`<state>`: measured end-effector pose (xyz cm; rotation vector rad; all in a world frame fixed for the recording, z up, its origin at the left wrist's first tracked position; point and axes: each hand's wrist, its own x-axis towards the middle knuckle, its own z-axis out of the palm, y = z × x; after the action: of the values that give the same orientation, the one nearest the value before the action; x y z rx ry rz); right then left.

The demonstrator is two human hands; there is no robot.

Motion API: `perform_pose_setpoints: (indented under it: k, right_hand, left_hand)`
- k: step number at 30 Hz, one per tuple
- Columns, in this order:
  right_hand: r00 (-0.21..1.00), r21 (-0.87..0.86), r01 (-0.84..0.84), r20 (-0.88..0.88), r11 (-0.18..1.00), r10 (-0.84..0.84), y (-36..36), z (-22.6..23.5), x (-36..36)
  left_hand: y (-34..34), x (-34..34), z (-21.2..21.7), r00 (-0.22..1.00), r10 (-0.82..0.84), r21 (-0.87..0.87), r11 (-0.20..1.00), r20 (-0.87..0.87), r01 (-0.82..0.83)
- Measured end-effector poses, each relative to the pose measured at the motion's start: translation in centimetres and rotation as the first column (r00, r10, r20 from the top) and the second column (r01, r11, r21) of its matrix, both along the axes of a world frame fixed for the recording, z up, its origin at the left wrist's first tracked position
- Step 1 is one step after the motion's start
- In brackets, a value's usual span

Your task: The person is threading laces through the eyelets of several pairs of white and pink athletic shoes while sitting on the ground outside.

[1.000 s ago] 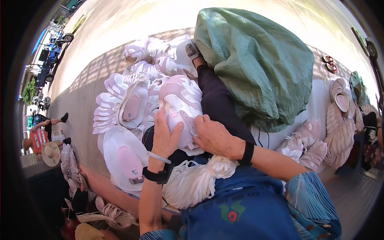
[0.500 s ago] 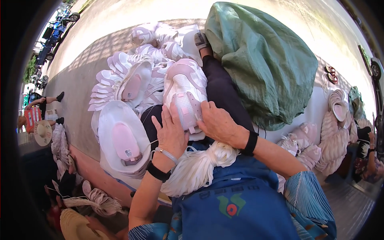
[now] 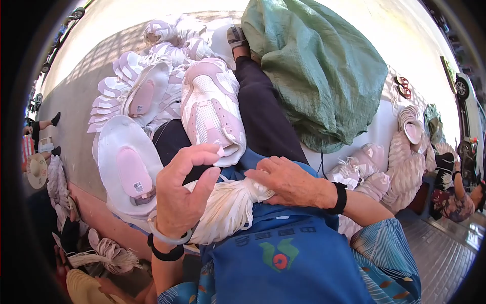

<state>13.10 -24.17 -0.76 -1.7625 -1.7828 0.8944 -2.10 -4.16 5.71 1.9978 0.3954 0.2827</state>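
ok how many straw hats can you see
2: a pale round straw hat at the left, just below an orange-and-white vest; a tan straw hat at the lower left, partly cut off by the bottom edge. More could be hidden.

I sit in soft, even shade, while strong sun bleaches the ground (image 3: 104,23) beyond almost white, a latticed shadow edging it at upper left. Gentle highlights pick out folds in the green sack (image 3: 314,71). Fisheye distortion bends everything toward blackened margins, dimmest at lower left
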Motion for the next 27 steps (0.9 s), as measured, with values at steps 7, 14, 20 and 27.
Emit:
perform_pose_setpoints:
  k: [7,14,20,27]
  right_hand:
    - [0.997,-0.035,0.073,0.022,0.997,-0.073,-2.7,4.3,5.0]
    - [0.946,-0.220,0.304,-0.045,0.927,-0.321,-8.4,2.2,10.1]
    - [0.769,-0.190,0.530,-0.303,0.827,-0.563,-10.3,0.7,9.6]
    - [0.504,-0.433,0.696,-0.273,0.572,-0.820,-13.5,-0.9,10.6]
  left_hand:
    - [-4.3,-3.6,10.7,0.861,-0.446,-0.161,0.857,0.245,0.490]
    - [-5.6,-1.2,9.6,0.715,-0.476,-0.117,0.786,0.512,0.607]
    - [-4.9,3.5,5.3,0.885,-0.448,0.023,0.893,0.125,0.449]
    - [-11.4,9.2,-2.7,0.869,-0.448,0.332,0.803,-0.210,0.494]
